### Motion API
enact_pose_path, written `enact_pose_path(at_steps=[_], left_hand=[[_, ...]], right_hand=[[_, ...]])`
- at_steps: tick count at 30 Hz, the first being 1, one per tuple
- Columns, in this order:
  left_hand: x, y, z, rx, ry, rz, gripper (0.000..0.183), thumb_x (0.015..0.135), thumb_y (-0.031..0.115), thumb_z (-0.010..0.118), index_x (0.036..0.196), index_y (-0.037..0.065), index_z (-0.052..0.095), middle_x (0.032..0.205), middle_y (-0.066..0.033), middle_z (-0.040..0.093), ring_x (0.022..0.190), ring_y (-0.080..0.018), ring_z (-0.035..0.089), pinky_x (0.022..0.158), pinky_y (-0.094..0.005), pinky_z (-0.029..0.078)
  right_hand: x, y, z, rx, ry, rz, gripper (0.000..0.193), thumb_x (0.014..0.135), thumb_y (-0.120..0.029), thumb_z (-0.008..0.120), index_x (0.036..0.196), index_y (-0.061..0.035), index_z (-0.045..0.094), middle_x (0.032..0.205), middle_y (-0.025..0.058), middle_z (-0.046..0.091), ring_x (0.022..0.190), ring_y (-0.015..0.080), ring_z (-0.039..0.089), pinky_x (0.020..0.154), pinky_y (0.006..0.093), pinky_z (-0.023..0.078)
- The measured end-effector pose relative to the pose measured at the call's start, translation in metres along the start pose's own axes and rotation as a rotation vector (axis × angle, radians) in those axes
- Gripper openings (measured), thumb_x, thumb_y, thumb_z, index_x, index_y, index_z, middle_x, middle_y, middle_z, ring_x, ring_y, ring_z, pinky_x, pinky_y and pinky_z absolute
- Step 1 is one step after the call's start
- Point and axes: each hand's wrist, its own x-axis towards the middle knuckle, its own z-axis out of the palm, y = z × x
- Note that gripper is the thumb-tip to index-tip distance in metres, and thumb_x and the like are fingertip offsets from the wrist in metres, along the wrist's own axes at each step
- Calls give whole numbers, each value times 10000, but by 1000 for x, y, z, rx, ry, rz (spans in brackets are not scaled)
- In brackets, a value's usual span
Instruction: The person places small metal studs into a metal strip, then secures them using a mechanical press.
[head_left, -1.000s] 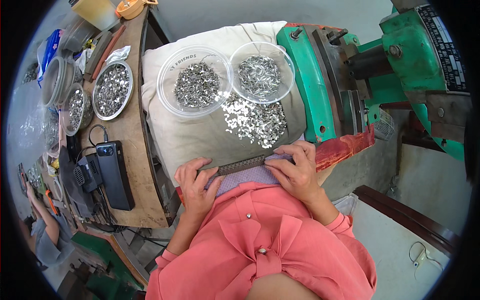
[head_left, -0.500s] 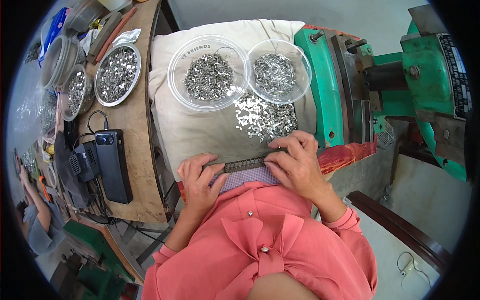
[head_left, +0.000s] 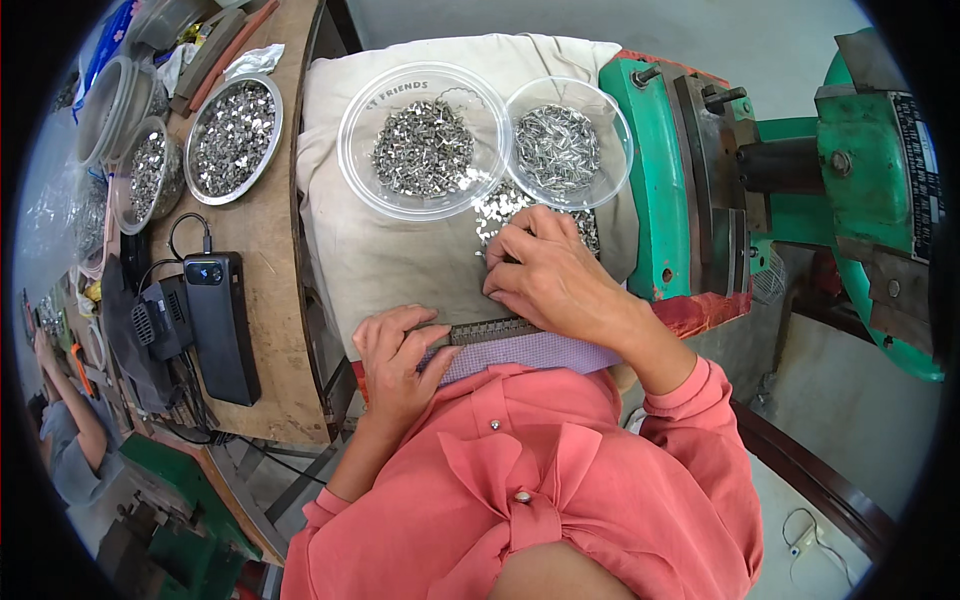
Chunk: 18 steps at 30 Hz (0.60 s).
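A narrow dark metal bar (head_left: 492,329) with a row of slots lies along the near edge of the cloth. My left hand (head_left: 396,352) grips its left end between thumb and fingers. Beyond the bar, my right hand (head_left: 548,272) has its fingers bent together at the loose pile of small shiny metal pieces (head_left: 497,212); anything in its fingertips is hidden. The right hand covers much of that pile and the bar's right end. Behind it stand a clear tub of small metal bits (head_left: 424,150) and a smaller clear tub of thin metal pins (head_left: 556,148).
A green machine (head_left: 648,180) borders the cloth on the right. On the wooden table (head_left: 285,330) at left are a dish of metal pieces (head_left: 235,140), a clear cup of bits (head_left: 147,178) and a black power bank (head_left: 220,325). Another person's arm (head_left: 70,390) shows far left.
My right hand has left the bar's right end and moved up and left over the loose pile. My left hand stays on the bar's left end.
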Motion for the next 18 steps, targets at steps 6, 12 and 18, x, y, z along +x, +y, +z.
enact_pose_path(at_steps=[6,12,18], left_hand=[[0,-1,0,-4,-3,-3,299,702,168,822,963,107,689,1113,-41,639,1083,-246,570,946,-406,329],[2,-1,1,26,5,29,332,660,161,836,953,105,689,1094,-60,638,1051,-269,582,926,-394,357],[2,-1,0,20,11,29,328,661,162,836,948,100,689,1090,-62,639,1047,-270,583,921,-389,359]], right_hand=[[3,9,-2,64,-34,-67,133,717,-146,770,839,-139,716,1027,-2,570,1082,256,489,901,396,396],[-6,7,-3,-31,11,-20,143,739,-147,752,844,-84,679,992,21,574,1074,259,504,898,403,409],[-40,2,-10,36,177,93,146,734,-113,768,845,-79,680,1038,23,605,1060,277,507,886,416,394]])
